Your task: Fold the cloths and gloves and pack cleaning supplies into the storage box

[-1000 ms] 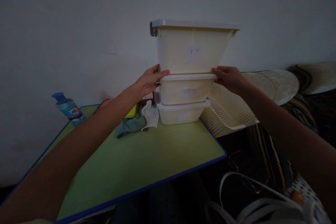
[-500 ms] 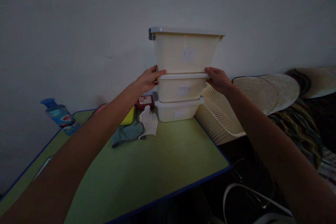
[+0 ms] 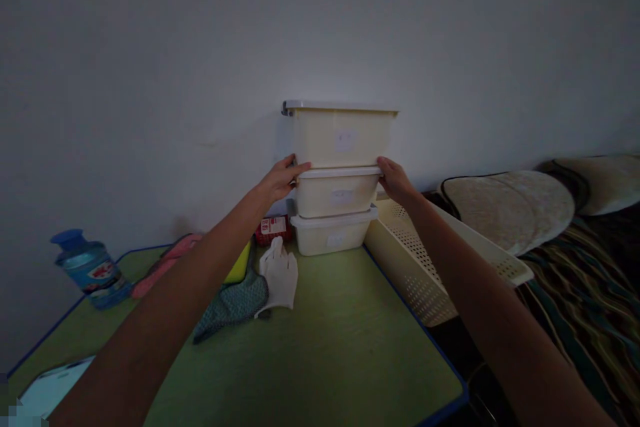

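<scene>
Three cream lidded storage boxes stand stacked at the back of the green table, against the wall. The top box (image 3: 320,140) is the largest and has a grey latch at its left end. My left hand (image 3: 281,178) grips the left end of the middle box (image 3: 315,197) at its lid rim, thumb along the front. At the right end of that rim, my right hand (image 3: 395,178) is closed round the corner. Fingers behind the box are hidden. The bottom box (image 3: 320,235) rests on the tabletop. Each box bears a small pale label.
A white glove (image 3: 280,273), grey-blue cloth (image 3: 235,307), red-labelled package (image 3: 273,228) and pink cloth (image 3: 167,263) lie left of the stack. A blue bottle (image 3: 93,270) stands far left. The perforated basket (image 3: 415,260) sits beyond the right edge of the table (image 3: 320,360), near cushions (image 3: 510,210).
The view has tilted up and drawn back, so the stack looks lower and smaller. Both hands keep their hold at the middle box's rim; the boxes remain stacked.
</scene>
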Motion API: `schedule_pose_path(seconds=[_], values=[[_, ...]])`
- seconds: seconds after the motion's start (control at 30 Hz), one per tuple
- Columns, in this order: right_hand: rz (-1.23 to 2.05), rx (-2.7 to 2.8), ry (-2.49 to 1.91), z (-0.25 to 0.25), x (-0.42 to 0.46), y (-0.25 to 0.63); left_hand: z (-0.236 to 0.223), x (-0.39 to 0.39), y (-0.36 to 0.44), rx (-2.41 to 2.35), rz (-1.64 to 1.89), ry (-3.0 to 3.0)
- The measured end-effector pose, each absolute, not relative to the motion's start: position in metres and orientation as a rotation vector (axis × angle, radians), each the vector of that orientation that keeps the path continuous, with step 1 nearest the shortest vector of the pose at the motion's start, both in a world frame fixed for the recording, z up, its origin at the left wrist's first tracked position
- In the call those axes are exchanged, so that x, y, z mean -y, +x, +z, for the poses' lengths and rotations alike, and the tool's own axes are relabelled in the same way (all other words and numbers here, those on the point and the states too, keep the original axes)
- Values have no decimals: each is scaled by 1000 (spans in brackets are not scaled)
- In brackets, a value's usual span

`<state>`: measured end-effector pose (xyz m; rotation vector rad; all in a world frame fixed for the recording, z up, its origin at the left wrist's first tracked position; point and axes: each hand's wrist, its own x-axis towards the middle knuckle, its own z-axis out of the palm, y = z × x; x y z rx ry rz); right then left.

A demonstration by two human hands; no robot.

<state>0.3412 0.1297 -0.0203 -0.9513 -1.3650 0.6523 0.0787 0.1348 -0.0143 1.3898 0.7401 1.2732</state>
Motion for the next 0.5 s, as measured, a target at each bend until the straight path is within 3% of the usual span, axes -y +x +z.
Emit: schedule_pose_path(seconds=[0.5], values=[[620,1435,-952,-21,-134,345,-16,-138,81,-876,1344,1382]])
